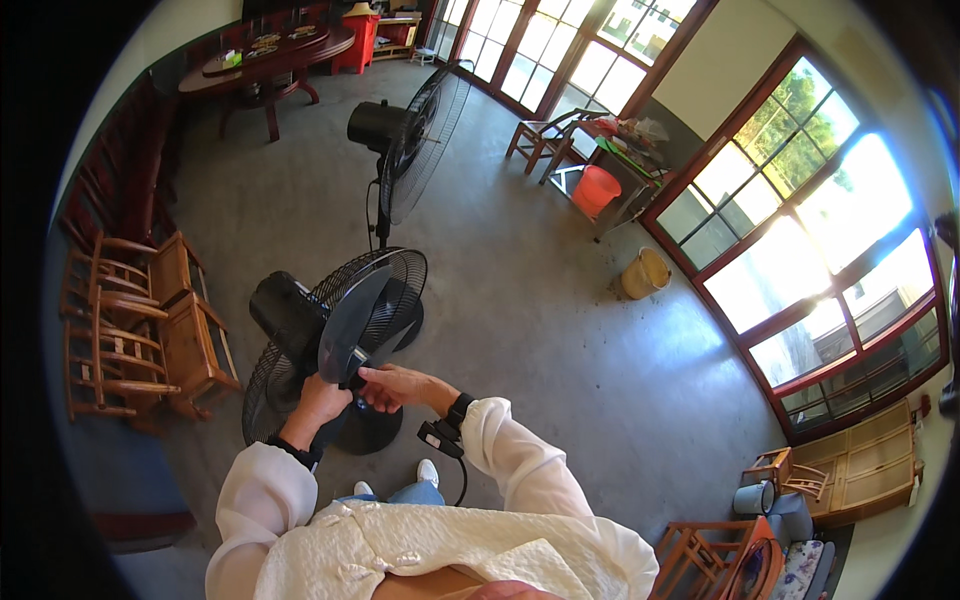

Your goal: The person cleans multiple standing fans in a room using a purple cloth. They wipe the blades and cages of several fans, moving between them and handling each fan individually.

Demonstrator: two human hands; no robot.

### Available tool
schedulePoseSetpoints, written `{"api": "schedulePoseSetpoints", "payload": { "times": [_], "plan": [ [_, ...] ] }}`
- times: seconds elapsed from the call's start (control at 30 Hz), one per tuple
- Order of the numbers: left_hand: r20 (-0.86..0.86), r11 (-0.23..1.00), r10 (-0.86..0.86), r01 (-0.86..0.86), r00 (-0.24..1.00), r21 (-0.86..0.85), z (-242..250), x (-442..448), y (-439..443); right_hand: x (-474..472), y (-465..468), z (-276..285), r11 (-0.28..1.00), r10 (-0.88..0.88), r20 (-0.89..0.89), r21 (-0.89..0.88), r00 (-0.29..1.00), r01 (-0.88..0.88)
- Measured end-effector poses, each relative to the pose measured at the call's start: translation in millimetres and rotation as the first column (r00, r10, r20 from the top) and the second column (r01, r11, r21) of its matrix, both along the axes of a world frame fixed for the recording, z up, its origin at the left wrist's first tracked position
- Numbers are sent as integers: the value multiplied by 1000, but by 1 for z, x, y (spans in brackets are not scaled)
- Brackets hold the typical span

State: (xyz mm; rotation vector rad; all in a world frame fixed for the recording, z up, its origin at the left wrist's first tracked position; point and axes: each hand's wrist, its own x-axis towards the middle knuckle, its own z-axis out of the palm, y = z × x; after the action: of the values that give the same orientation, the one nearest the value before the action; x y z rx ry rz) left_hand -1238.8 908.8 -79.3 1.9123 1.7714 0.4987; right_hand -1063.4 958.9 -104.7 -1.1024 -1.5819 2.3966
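Right before me stands a black pedestal fan whose front grille is off, so its grey translucent blades (360,311) are bare. Behind them are the black wire rear grille (409,262) and the motor housing (283,304). My left hand (324,401) grips a blade close to the centre, its fingertips partly hidden. From the right, my right hand (405,386) has its thumb and curled fingers at the blade hub (360,356). Whatever lies between those fingers is too small to tell. Below the hands shows the fan's round black base (367,431).
Another pedestal fan (386,161), with its grille on, stands just beyond. Wooden chairs (150,322) are at the left, a round dining table (300,52) farther back. To the right are a red bucket (596,190), a yellow bucket (645,274) and glazed doors (810,225).
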Motion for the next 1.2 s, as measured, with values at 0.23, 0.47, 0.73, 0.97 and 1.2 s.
{"api": "schedulePoseSetpoints", "payload": {
  "times": [0.23, 0.47, 0.73, 0.97, 1.2],
  "plan": [
    [6, 998, -56, 56, 998, 21, -4, -5, 5, -8, 0, -21, 930, -170, -227, -359, 959, 80],
    [5, 999, -23, 23, 1000, -22, -2, 3, 1, -14, -6, -15, 914, -148, 123, 395, 981, 88],
    [33, 999, -27, 26, 999, 34, -4, -5, 0, -1, 7, -2, 963, 70, -165, -245, 984, -110],
    [6, 999, 1, -1, 1000, 37, -2, -6, -1, -10, 4, -5, 988, 24, -155, -150, 988, -48],
    [-79, 999, 22, -25, 997, -45, 3, 2, -4, -12, -4, 10, 991, -35, 80, 131, 996, 24]
  ]
}}
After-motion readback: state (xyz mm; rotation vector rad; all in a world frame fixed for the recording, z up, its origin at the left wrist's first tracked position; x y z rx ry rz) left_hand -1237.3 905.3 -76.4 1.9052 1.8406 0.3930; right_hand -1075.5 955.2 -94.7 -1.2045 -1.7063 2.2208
